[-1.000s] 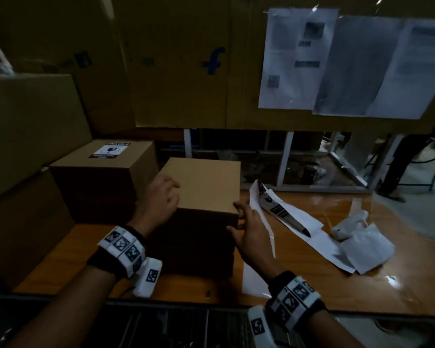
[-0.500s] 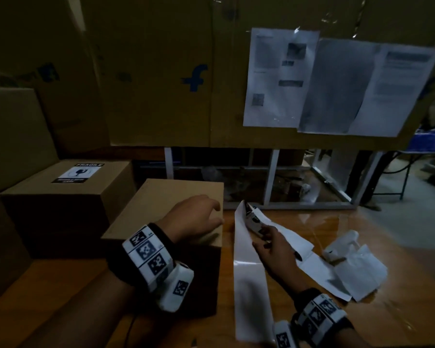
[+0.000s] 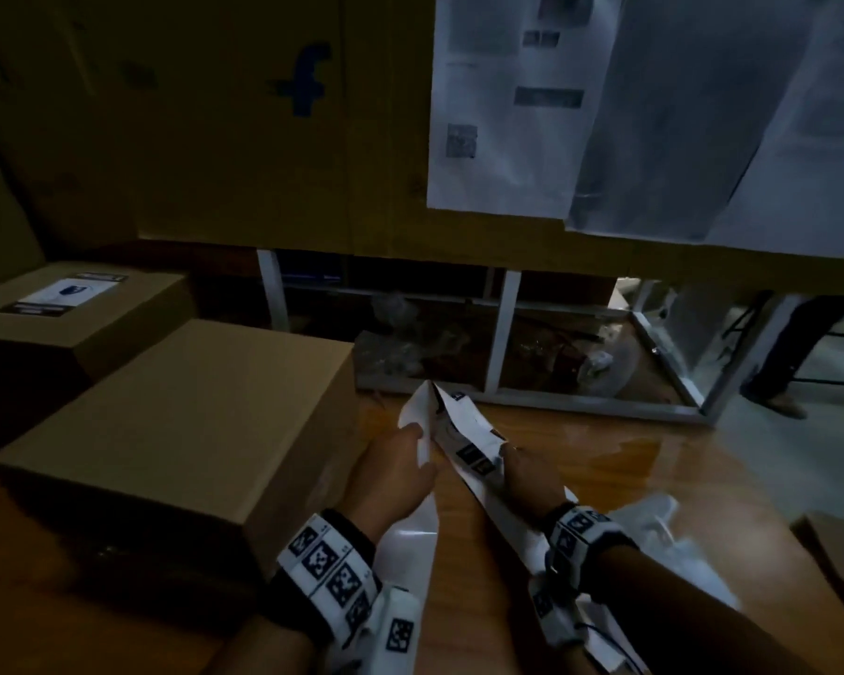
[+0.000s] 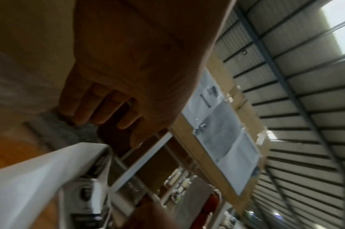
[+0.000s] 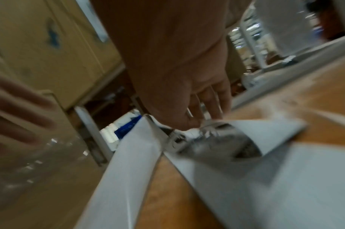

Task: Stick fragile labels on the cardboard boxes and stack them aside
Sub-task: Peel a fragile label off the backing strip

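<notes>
I have both hands on the long white strip of label backing paper (image 3: 464,448) lying on the glossy wooden table (image 3: 654,479) just right of the plain brown cardboard box (image 3: 191,421): my left hand (image 3: 395,472) holds the strip's left fold with curled fingers, and my right hand (image 3: 527,472) pinches its printed black-and-white fragile label (image 3: 473,455). To peel well, I judge I should anchor the backing with the left and lift one label corner slowly. Behind the plain box's left corner sits the already labelled brown box (image 3: 79,309).
</notes>
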Tool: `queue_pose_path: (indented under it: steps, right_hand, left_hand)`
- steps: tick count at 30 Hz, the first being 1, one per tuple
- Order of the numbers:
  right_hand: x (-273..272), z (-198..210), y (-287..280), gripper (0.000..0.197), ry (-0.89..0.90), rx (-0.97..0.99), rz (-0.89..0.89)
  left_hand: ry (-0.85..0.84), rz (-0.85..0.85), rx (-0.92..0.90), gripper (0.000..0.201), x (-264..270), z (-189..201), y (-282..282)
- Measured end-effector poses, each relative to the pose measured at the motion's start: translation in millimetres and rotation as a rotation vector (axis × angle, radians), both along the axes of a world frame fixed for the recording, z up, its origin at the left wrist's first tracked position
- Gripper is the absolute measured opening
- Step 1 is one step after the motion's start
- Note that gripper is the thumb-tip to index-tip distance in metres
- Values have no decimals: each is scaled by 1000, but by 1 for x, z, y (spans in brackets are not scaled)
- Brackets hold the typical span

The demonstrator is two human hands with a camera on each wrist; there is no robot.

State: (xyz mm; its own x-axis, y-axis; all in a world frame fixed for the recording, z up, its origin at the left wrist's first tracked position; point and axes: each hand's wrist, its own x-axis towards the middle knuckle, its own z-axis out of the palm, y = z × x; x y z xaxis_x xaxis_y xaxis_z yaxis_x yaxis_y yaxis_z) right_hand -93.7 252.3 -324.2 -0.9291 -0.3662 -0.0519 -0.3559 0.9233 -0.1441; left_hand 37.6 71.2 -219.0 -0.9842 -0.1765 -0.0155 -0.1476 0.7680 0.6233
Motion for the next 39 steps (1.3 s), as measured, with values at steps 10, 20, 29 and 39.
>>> queue_pose_path:
  steps: [10,20,29,39]
  right_hand:
    - [-33,116,35,4,63,4,224]
    - [-109,176,53,14,105,102,175]
    - [-142,136,21,24,182,-159,113]
    - [-92,90,4,13,-84,-455,311]
  left_hand:
    - [71,180,-105,92,-92,-49,-23]
    - [62,-57,613,11,-127,-53,-16]
    - [-191,-40,1011,13,-148,-68,3]
    - [-90,-88,1205,22,-151,-91,2]
